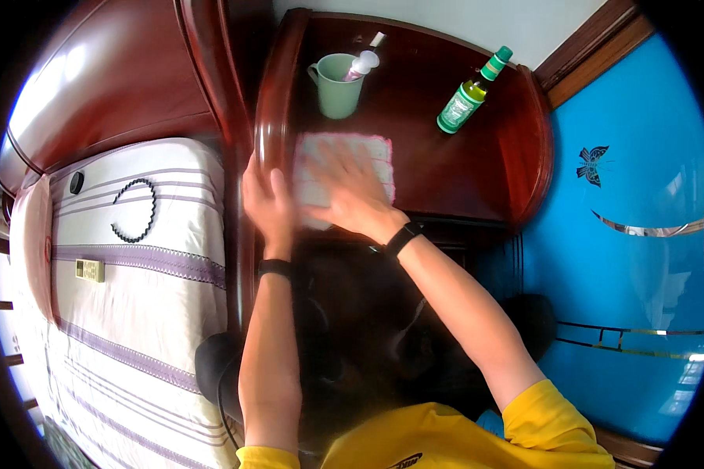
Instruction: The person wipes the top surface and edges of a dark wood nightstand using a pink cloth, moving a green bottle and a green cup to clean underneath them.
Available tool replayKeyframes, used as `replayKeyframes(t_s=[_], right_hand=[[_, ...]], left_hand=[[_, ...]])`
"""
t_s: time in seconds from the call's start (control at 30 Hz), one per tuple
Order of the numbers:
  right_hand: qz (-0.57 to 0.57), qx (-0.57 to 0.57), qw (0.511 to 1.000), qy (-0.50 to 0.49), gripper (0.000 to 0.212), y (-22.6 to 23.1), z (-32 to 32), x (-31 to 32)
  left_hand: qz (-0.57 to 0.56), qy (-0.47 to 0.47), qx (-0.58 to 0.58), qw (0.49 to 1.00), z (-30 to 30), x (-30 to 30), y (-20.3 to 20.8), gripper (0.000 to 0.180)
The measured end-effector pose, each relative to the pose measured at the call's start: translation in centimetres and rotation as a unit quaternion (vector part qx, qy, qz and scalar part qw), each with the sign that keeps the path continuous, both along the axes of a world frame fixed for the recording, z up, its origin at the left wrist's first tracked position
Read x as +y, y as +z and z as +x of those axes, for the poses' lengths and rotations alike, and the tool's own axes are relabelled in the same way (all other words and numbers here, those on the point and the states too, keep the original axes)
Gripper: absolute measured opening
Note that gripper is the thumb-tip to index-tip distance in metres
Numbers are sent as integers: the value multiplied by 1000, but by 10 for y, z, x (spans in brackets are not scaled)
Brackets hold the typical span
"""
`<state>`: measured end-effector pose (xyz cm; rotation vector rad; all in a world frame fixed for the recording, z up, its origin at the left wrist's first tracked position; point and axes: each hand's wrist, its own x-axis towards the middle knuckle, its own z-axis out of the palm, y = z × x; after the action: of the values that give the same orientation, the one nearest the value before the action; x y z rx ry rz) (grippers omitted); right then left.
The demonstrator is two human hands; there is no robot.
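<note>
A pale cloth with a pink edge lies on the dark red wooden cabinet top, near its front left. My right hand rests over this cloth, palm down with the fingers stretched and spread, a little blurred by motion. Against the raised wooden edge on the left side of the cabinet is my left hand, its thumb apart from the fingers, beside the cloth and holding nothing that I can see. Each wrist wears a black band.
Behind the cloth stand a green mug with a white-topped item in it and a green-capped bottle. Left is a bed bearing a headband, a remote control and a small black object. A blue panel rises right.
</note>
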<state>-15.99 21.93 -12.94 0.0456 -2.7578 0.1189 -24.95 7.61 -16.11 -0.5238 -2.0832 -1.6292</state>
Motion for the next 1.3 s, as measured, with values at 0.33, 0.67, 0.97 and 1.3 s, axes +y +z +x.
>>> replayKeyframes(t_s=[0.33,0.67,0.97,1.3], right_hand=[[-26,-19,999,4,89,-4,-9,-4],[-3,-24,999,-49,85,3,76,66],[40,-62,971,-228,68,10,169,159],[30,-55,958,-280,69,-10,182,184]], left_hand=[[2,-26,15,1000,-4,-4,-2,48],[-13,1,27,1000,-8,-5,-15,50],[-12,14,35,999,-5,-3,-6,46],[-92,75,72,990,-2,11,23,53]])
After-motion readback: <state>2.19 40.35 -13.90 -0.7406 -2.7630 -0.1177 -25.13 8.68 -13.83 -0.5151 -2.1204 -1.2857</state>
